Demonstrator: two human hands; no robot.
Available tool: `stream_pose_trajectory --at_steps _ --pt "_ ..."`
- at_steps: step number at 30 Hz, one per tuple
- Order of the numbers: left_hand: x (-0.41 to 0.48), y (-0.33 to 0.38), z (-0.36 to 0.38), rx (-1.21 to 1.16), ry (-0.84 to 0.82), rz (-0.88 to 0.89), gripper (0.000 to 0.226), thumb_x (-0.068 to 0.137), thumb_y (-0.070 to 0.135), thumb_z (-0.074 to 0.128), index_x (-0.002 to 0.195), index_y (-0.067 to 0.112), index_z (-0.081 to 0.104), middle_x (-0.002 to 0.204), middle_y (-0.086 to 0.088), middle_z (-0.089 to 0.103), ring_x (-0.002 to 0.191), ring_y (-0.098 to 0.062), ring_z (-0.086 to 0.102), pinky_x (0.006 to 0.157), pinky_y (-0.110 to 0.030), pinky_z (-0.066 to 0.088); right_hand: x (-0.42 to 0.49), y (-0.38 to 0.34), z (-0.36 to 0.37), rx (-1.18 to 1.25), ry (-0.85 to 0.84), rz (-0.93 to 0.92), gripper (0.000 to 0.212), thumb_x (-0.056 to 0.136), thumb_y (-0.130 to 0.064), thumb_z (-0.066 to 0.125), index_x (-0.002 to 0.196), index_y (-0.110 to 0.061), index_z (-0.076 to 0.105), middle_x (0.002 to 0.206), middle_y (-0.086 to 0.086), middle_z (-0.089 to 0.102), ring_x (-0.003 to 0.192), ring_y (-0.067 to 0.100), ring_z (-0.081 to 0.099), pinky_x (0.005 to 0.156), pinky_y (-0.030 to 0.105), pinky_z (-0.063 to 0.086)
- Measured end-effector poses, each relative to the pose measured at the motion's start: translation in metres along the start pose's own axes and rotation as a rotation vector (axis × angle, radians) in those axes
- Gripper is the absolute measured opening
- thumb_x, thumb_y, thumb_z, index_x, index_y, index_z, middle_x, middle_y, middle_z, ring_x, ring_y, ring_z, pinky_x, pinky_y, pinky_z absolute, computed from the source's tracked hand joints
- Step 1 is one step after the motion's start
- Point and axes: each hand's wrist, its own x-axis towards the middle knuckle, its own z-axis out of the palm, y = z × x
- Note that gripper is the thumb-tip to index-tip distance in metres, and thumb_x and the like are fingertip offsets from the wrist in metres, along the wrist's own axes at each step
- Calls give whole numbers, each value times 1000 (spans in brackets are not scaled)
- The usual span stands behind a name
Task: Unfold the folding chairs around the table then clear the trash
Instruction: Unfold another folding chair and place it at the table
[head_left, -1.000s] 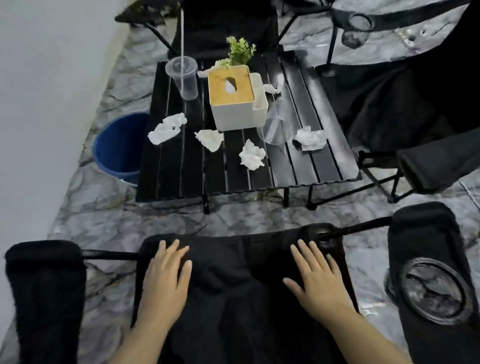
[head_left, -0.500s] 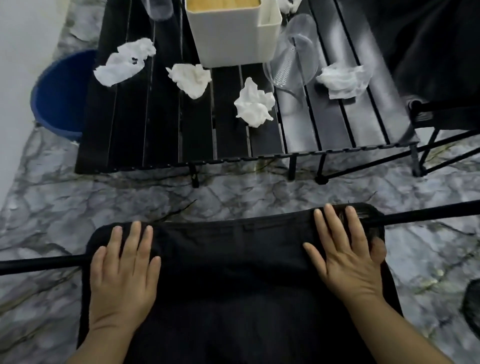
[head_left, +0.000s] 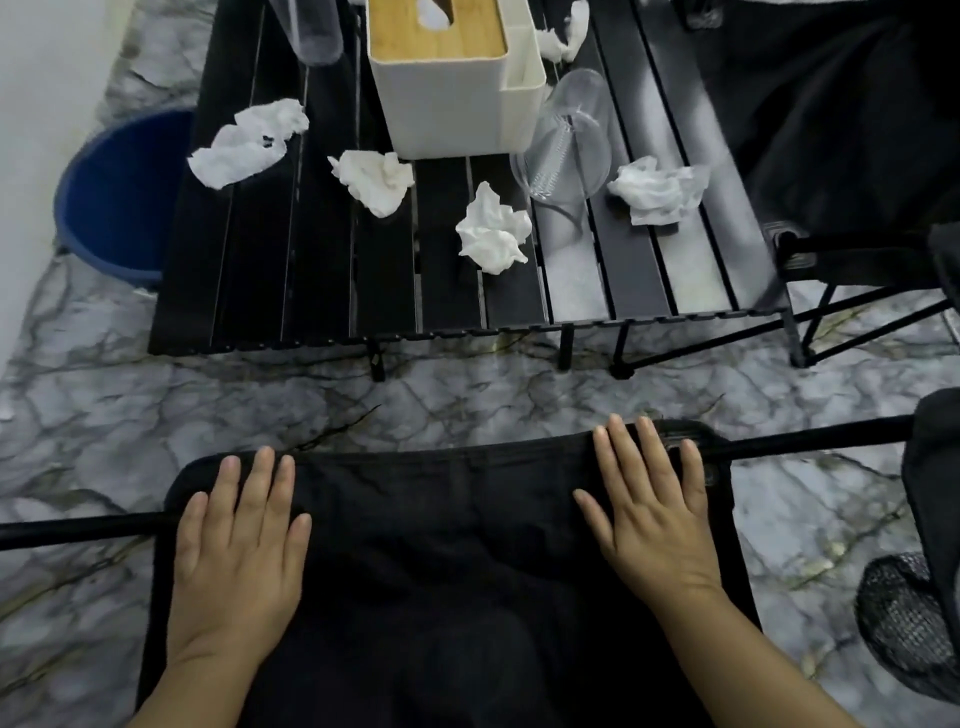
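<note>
A black folding chair's fabric seat (head_left: 441, 545) spreads out below me. My left hand (head_left: 239, 551) lies flat on its left front part, fingers apart. My right hand (head_left: 654, 514) lies flat on its right front corner, fingers apart, holding nothing. Beyond the seat stands a low black slatted table (head_left: 291, 291). Several crumpled white tissues lie on it, one at the left (head_left: 249, 143), one in the middle (head_left: 491, 231), one at the right (head_left: 657, 189). A clear plastic cup (head_left: 569, 140) lies on its side there.
A white tissue box with a wooden lid (head_left: 447, 78) stands on the table, next to an upright clear cup (head_left: 317, 28). A blue bucket (head_left: 117, 192) sits on the marble floor left of the table. Another black chair (head_left: 841, 119) stands at the right.
The view has tilted down and closer to the seat. Both hands have stayed flat on the fabric and spread slightly outward toward the seat's front corners.
</note>
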Motion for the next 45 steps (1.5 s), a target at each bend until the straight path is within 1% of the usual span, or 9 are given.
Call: stream_pose_trajectory --at_steps 5,8,14,19,24,32,35,41,45 --pt "-1 -2 4 27 47 12 58 93 36 22 143 8 28 148 -13 37 147 -18 -3 117 -33 -6 0 3 10 -111 67 -24 62 95 -51 27 146 -15 31 152 4 36 141 23 22 116 46 3" --pt "-1 -4 2 37 19 5 57 93 36 22 143 9 29 149 -13 37 140 -30 19 116 -32 -8 1 3 7 -73 28 -17 64 95 -54 18 149 -18 22 154 1 24 142 22 16 116 45 -2" --pt "-1 -6 -14 48 -129 25 60 92 39 21 143 7 30 153 -10 30 146 -17 -6 115 -30 -16 0 4 -16 52 -164 -49 77 90 -65 3 146 -18 27 155 0 26 147 16 -9 116 43 -11" --pt "-9 -6 -56 -106 -404 76 60 97 45 15 149 19 1 159 1 -7 144 -15 -18 114 -32 -20 -13 12 -71 213 -484 -103 104 60 -79 -28 148 -28 -8 149 -13 -24 136 9 -33 113 39 -21" --pt "-34 0 -126 -415 -618 52 59 97 33 38 149 25 12 159 4 9 147 -15 3 119 -37 11 -43 6 -159 419 -650 -7 66 96 -51 32 151 -25 6 160 -4 -7 147 15 -12 120 41 1" --pt "-70 11 -277 -493 -681 190 40 96 27 44 136 29 43 143 2 46 130 -17 43 107 -32 36 -91 14 -299 620 -774 36 53 94 -42 47 144 -28 34 152 4 34 136 25 37 107 38 34" --pt "-106 11 -333 -525 -600 224 40 95 27 46 135 32 43 134 5 54 124 -14 49 103 -31 39 -122 27 -345 604 -708 2 53 93 -42 49 142 -27 37 148 4 42 132 24 42 107 36 37" --pt "-228 18 -408 -629 -764 263 35 90 36 54 125 37 50 123 14 57 116 -4 52 100 -24 37 -228 55 -416 734 -600 -37 48 91 -43 52 137 -29 44 135 -2 55 122 19 51 100 30 38" --pt "-301 0 -424 -644 -771 187 46 69 60 63 110 38 60 113 14 64 107 1 57 100 -26 41 -302 76 -433 645 -631 -34 51 86 -57 51 129 -28 54 127 -1 59 118 19 53 98 32 41"
